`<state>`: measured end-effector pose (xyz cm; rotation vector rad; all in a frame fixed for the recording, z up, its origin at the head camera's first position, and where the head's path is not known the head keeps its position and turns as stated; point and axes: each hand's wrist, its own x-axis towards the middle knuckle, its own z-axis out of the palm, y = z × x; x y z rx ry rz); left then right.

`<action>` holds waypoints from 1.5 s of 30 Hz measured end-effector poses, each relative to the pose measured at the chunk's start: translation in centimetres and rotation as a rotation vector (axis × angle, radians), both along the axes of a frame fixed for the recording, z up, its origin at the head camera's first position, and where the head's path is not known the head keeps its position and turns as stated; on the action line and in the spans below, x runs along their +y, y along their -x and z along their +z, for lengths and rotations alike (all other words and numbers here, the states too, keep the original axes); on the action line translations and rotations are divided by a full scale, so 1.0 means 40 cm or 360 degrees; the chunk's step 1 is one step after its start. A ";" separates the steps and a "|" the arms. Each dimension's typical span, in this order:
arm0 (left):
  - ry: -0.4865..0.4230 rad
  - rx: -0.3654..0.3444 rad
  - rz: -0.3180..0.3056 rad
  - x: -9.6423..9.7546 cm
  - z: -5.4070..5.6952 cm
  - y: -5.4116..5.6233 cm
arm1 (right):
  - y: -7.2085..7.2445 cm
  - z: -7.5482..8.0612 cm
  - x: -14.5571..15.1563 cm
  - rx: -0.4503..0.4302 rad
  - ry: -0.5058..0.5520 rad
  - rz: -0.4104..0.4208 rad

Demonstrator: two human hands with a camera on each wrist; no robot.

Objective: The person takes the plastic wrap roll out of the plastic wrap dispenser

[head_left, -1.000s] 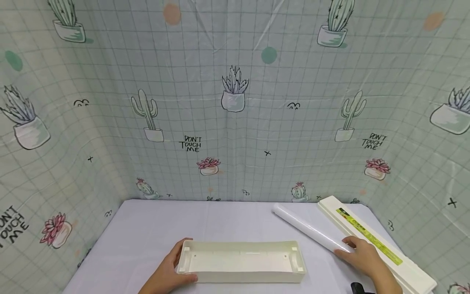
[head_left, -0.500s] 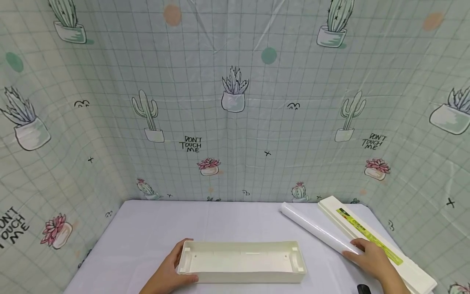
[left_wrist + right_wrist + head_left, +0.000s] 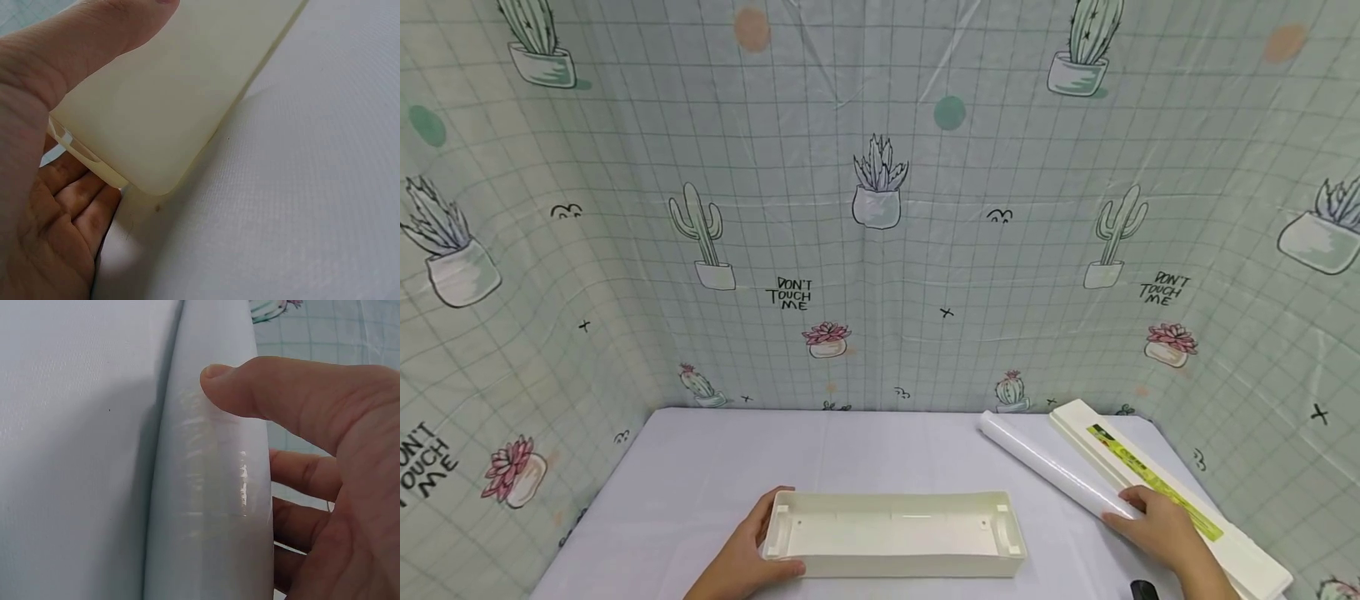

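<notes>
A long cream plastic box (image 3: 895, 567), its top uncovered, lies on the table in front. My left hand (image 3: 747, 546) grips its left end, with the thumb on the near wall and fingers around the back corner. In the left wrist view the thumb lies along the box's side (image 3: 169, 94). To the right a white roll of clear film (image 3: 1045, 462) lies slanted on the table. My right hand (image 3: 1165, 533) holds the roll's near end between thumb and fingers. The right wrist view shows the thumb on top of the shiny roll (image 3: 212, 487) and the fingers along its far side.
A long cream lid (image 3: 1075, 425) with a yellow-green label (image 3: 1150, 479) lies slanted right of the roll. A black object (image 3: 1142, 590), partly out of frame, sits by my right wrist. A cactus-printed cloth (image 3: 880, 292) hangs around the white table (image 3: 737, 450).
My right hand has moved a little to the right with the roll, bringing it nearer the lid. The left hand and the box have stayed in place.
</notes>
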<state>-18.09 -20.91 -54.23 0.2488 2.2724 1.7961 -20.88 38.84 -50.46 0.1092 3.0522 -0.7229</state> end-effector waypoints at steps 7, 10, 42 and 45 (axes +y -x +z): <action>0.0048 0.0028 0.0023 0.000 -0.003 -0.002 | 0.014 -0.011 -0.024 0.0129 0.0022 0.0060; 0.0048 0.0012 0.0033 0.002 -0.002 -0.003 | 0.017 -0.014 -0.034 0.0156 0.0014 0.0063; 0.0049 -0.0023 0.0035 0.004 0.005 -0.003 | -0.001 -0.002 -0.015 0.0023 0.0027 -0.0095; 0.0051 -0.0028 0.0036 0.004 0.005 -0.002 | -0.004 0.001 -0.007 -0.0027 0.0025 -0.0114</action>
